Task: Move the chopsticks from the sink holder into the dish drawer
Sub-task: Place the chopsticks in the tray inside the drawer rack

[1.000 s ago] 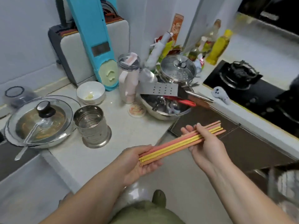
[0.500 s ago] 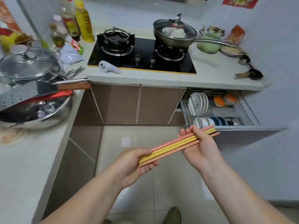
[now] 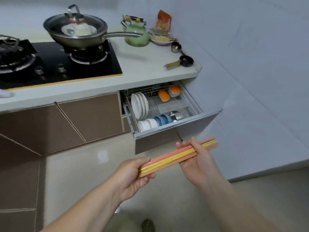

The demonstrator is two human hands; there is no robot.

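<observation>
A bundle of pink, yellow and orange chopsticks point(image 3: 173, 156) lies level between my two hands, just below and in front of the open dish drawer point(image 3: 168, 131). My left hand point(image 3: 132, 174) grips the near ends. My right hand point(image 3: 199, 161) holds the far ends, thumb over the top. The drawer is pulled out under the counter. It holds upright white plates point(image 3: 139, 104), white and blue bowls point(image 3: 152, 123), a steel item and two orange-topped pieces at the back. The sink holder is out of view.
On the counter point(image 3: 143, 69) above the drawer are a black gas hob point(image 3: 55, 64) with a lidded pan point(image 3: 76, 33), a green kettle point(image 3: 137, 35), a small dish and ladles. Brown cabinet doors point(image 3: 90, 118) run left. A white wall point(image 3: 259, 97) stands right of the drawer.
The view has swung from the sink counter past the hob toward the open drawer. Both hands have kept hold of the chopsticks and now sit nearer the drawer front.
</observation>
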